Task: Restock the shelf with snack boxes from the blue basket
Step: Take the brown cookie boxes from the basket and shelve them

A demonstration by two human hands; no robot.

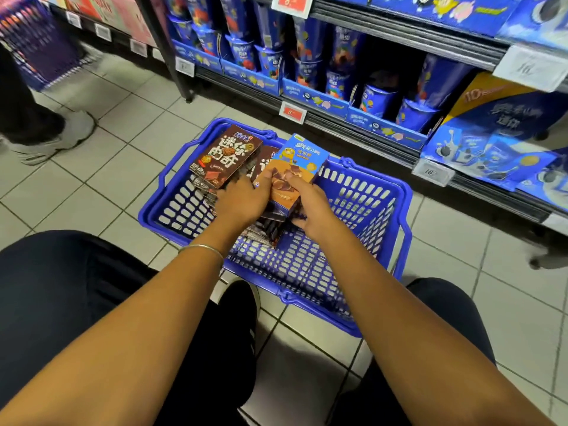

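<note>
A blue plastic basket (362, 210) sits on the tiled floor in front of me. Inside, at its far left, lie several brown snack boxes (226, 156), stacked and leaning. My left hand (244, 199) reaches into the basket and grips the lower edge of the brown boxes. My right hand (309, 204) holds an orange and blue snack box (296, 166) upright, thumb on its front face, fingers curled round its lower right side. The shelf (353, 124) with blue cup snacks runs along the upper right.
The low shelf holds blue display trays of cups (378, 99) and larger blue packs (498, 142) at the right. Another person's shoe (55, 139) stands on the floor at the left. A purple basket (40, 47) is at the far left. My knees frame the basket.
</note>
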